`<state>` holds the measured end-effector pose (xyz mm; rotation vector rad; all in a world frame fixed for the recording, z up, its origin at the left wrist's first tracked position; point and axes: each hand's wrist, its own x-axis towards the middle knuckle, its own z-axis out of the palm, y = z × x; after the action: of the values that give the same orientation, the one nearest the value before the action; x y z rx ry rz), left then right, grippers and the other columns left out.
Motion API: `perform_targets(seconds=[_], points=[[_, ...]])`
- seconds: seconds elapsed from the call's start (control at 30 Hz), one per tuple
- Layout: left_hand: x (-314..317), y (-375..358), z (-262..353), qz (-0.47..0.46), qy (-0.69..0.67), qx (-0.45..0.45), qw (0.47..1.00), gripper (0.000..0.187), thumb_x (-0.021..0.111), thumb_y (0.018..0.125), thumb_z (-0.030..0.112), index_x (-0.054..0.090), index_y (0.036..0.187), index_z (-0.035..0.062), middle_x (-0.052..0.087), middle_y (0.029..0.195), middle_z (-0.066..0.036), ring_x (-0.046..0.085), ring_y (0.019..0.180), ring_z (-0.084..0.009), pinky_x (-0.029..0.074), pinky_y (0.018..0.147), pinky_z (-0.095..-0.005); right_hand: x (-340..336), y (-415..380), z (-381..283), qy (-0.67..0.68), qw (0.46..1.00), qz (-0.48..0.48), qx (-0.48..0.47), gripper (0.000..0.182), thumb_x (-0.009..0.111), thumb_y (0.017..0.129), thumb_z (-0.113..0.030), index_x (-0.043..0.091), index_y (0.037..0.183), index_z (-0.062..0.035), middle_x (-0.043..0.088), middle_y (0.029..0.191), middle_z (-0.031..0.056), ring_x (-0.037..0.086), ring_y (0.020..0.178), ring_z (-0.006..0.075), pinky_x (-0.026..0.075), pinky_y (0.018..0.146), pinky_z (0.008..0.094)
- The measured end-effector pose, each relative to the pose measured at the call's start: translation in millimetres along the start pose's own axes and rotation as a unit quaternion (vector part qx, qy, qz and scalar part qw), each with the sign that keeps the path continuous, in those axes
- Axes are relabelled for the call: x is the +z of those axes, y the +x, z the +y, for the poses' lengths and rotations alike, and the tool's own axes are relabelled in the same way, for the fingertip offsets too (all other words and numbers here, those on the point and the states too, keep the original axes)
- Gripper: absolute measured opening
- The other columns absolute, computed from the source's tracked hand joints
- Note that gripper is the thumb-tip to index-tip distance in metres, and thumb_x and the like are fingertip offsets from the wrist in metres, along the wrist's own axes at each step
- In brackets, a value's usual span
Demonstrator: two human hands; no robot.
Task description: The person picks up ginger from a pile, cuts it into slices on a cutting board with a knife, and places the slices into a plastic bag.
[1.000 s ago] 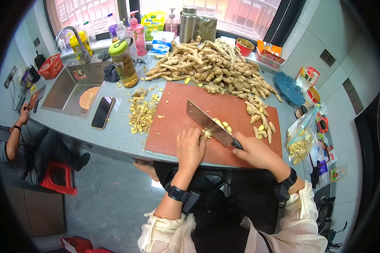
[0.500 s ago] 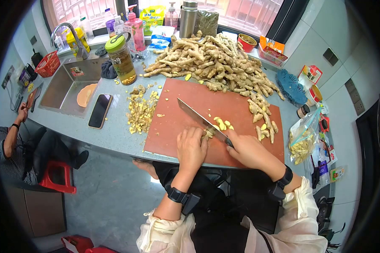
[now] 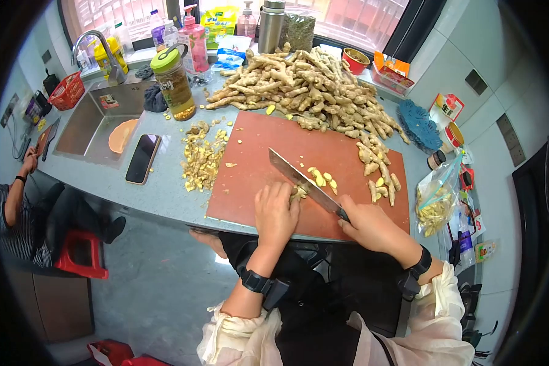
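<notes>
My right hand (image 3: 367, 224) is closed round the handle of a wide-bladed kitchen knife (image 3: 302, 179), its blade slanting to the upper left over the brown cutting board (image 3: 256, 140). With bent fingers my left hand (image 3: 277, 210) holds a piece of ginger (image 3: 299, 191) on the board, close to the blade's left side; the fingers partly cover it. Several yellow ginger slices (image 3: 321, 177) lie just beyond the knife. At the board's right side rest some loose ginger roots (image 3: 374, 160), and a large heap of ginger (image 3: 305, 85) rises behind the board.
Ginger trimmings (image 3: 201, 157) lie left of the board, beside a phone (image 3: 143, 160) and a lidded jar (image 3: 174, 88). Farther left is the sink (image 3: 82, 137). A bag of ginger (image 3: 436, 204) and blue dish (image 3: 419, 125) stand right. Another person (image 3: 21, 213) sits at left.
My right hand and the knife have shifted slightly right and down, so the blade sits farther from my left fingers. The left hand stays on the ginger.
</notes>
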<state>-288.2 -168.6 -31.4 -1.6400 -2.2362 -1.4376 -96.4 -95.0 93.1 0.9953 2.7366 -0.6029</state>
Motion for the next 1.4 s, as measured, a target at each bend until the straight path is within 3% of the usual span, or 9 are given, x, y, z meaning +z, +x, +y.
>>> perform_targets(seconds=[0.37,0.7,0.9,1.17,1.4], points=[[-1,0,0,0.02,0.012,0.012,1.0,0.013,0.074,0.084,0.013,0.063,0.088,0.0068,0.061,0.089,-0.009,0.058,0.092,-0.0313,0.043,0.084,-0.0428,18,53,-9,0.003,0.995,0.08,-0.059,0.023,0.058,0.093,-0.015,0.047,0.109,-0.0017,0.069,0.084,0.0251,0.068,0.084,0.0474,0.053,0.074,0.057],[-1,0,2,0.01,-0.001,0.005,1.0,0.013,0.073,0.084,0.014,0.064,0.091,0.0073,0.062,0.091,-0.009,0.058,0.093,-0.031,0.043,0.087,-0.0434,17,3,-4,-0.042,0.999,0.016,-0.01,0.026,0.06,0.095,-0.016,0.045,0.109,-0.0004,0.069,0.081,0.0251,0.068,0.08,0.0471,0.054,0.072,0.0568],[-2,0,2,-0.001,0.01,0.009,1.0,0.014,0.073,0.084,0.013,0.064,0.093,0.0077,0.062,0.093,-0.009,0.058,0.095,-0.0309,0.042,0.089,-0.0439,25,48,-10,-0.018,0.996,0.077,-0.049,0.024,0.057,0.095,-0.015,0.045,0.109,0.0001,0.068,0.078,0.0242,0.068,0.077,0.047,0.053,0.069,0.0566],[-2,0,0,0.006,0.013,0.008,1.0,0.014,0.073,0.083,0.013,0.063,0.092,0.0074,0.061,0.092,-0.01,0.058,0.095,-0.0315,0.043,0.088,-0.0444,21,40,4,0.051,0.997,0.058,-0.024,0.029,0.061,0.095,-0.02,0.047,0.112,-0.0029,0.068,0.096,0.0265,0.066,0.094,0.048,0.05,0.079,0.0565],[0,-1,0,0.016,0.007,0.013,1.0,0.014,0.074,0.085,0.015,0.063,0.09,0.0066,0.062,0.091,-0.009,0.059,0.094,-0.0313,0.043,0.086,-0.0426,7,13,12,0.09,0.994,0.054,-0.024,0.034,0.063,0.095,-0.022,0.047,0.117,-0.0018,0.068,0.096,0.0284,0.065,0.094,0.0496,0.049,0.08,0.0568]])
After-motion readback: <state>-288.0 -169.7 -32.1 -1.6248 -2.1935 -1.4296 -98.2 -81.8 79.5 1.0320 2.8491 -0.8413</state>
